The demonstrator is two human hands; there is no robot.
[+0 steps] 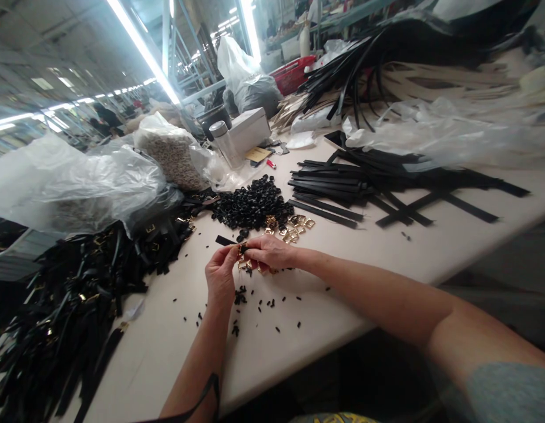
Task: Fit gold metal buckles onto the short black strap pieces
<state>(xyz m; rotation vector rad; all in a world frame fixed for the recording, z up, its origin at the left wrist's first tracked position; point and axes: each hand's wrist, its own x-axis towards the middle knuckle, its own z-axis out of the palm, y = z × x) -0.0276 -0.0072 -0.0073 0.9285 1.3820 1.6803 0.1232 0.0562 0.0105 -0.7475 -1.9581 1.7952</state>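
On the near side of the black strap-loop pile point(252, 204), I watch remotely as the left hand point(220, 269) and right hand point(273, 252) pinch a black strap point(224, 240), fingertips closed around it and what looks like a gold fitting. This piece appears unfinished. Left of the pile, heaped buckled straps point(85, 282) look done; to its right, bare straps point(326, 187) seem left, as do gold buckles point(293, 234) at its near edge.

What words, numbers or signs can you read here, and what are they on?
There are none I can read.
Tan card: any print on it is too small to read.
Red crate: any marks on it are too blurred to read.
White box: no readable words on the sides that show.
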